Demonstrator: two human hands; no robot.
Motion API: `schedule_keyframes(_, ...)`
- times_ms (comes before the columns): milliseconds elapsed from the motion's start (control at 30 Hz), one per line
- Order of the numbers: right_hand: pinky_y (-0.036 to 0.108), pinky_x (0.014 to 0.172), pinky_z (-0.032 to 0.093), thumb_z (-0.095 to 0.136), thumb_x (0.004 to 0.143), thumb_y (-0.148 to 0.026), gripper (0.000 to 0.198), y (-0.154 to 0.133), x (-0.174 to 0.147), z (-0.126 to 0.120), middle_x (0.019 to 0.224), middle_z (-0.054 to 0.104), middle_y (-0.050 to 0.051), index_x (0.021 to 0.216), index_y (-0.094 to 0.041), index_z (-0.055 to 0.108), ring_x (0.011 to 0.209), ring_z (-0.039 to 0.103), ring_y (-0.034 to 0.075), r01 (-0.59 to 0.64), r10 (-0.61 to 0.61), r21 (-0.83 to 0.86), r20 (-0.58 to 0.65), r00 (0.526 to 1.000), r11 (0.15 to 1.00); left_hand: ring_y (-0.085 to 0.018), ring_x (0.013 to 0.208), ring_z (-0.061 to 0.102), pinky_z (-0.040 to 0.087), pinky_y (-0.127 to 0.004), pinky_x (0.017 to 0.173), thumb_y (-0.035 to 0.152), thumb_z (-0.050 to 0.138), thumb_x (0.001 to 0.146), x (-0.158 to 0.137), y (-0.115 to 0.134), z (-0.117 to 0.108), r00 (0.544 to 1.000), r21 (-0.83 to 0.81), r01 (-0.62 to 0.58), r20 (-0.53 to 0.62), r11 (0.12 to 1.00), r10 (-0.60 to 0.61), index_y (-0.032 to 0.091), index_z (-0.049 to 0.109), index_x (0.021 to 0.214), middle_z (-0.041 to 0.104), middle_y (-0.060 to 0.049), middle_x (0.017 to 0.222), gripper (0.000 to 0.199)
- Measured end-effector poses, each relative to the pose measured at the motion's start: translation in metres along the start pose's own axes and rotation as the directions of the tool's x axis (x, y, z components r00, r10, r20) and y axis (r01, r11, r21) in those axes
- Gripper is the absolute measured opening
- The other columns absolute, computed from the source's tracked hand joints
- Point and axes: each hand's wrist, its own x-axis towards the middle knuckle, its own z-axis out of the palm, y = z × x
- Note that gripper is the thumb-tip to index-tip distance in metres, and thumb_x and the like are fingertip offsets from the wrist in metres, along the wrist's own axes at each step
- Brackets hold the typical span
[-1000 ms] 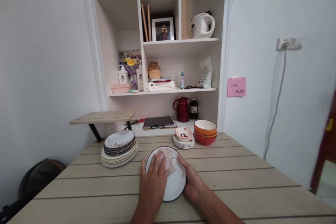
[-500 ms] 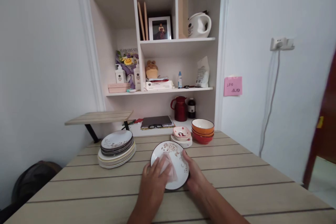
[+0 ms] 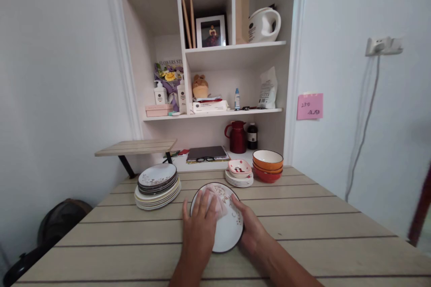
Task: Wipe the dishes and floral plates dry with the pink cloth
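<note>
A white plate (image 3: 226,233) with a dark rim and brown flowers is tilted toward me above the table. My right hand (image 3: 252,228) grips its right edge, thumb on the face and fingers behind. My left hand (image 3: 200,219) presses a thin pale pink cloth (image 3: 220,208) onto the plate's upper left face, fingers stretched over it. Part of the cloth is hidden under those fingers. To the left stands a stack of plates (image 3: 157,175), dark-rimmed ones on top of pale yellow-rimmed ones.
Beyond the plate are small white dishes (image 3: 239,182) topped by a pink patterned bowl (image 3: 239,167), and stacked orange and red bowls (image 3: 267,175). A small raised wooden shelf (image 3: 136,147) stands at the back left. Behind, a red jug (image 3: 237,136) sits in the shelf unit.
My left hand has slid the cloth up the plate, toward its upper left, and its fingers now point more upward. My right hand keeps hold of the edge. The view has shifted slightly.
</note>
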Motion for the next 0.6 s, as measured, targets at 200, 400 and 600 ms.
schedule_keyframes(200, 0.045, 0.094, 0.048, 0.059, 0.083, -0.045, 0.055, -0.019, 0.004, -0.007, 0.102, 0.076, 0.015, 0.127, -0.011, 0.058, 0.098, 0.070, 0.030, 0.058, -0.058, 0.050, -0.013, 0.998, 0.997, -0.025, 0.127, 0.049, 0.036, -0.050, 0.105, 0.017, 0.047, 0.091, -0.004, -0.003, 0.011, 0.997, -0.029, -0.068, -0.029, 0.997, 0.067, 0.028, 0.057, 0.128, 0.055, -0.004, 0.139, 0.039)
schedule_keyframes(400, 0.044, 0.091, 0.049, 0.057, 0.085, -0.044, 0.049, -0.034, 0.005, -0.014, 0.098, 0.077, 0.015, 0.119, -0.009, 0.062, 0.095, 0.070, 0.029, 0.081, -0.080, 0.077, -0.013, 0.997, 0.994, -0.018, 0.122, 0.054, 0.045, -0.035, 0.101, 0.025, 0.048, 0.094, -0.005, 0.002, 0.009, 0.958, -0.182, -0.285, -0.067, 0.941, 0.277, 0.026, 0.060, 0.122, 0.062, -0.002, 0.130, 0.031)
schedule_keyframes(600, 0.034, 0.068, 0.053, 0.067, 0.079, -0.044, 0.055, -0.006, -0.003, -0.001, 0.087, 0.077, 0.012, 0.121, -0.008, 0.061, 0.071, 0.071, 0.023, -0.035, 0.030, -0.074, -0.068, 0.997, 0.997, -0.017, 0.130, 0.048, 0.038, -0.039, 0.110, 0.025, 0.048, 0.096, 0.000, 0.006, -0.005, 0.914, -0.155, -0.406, -0.042, 0.901, 0.404, 0.028, 0.051, 0.133, 0.057, -0.001, 0.137, 0.038)
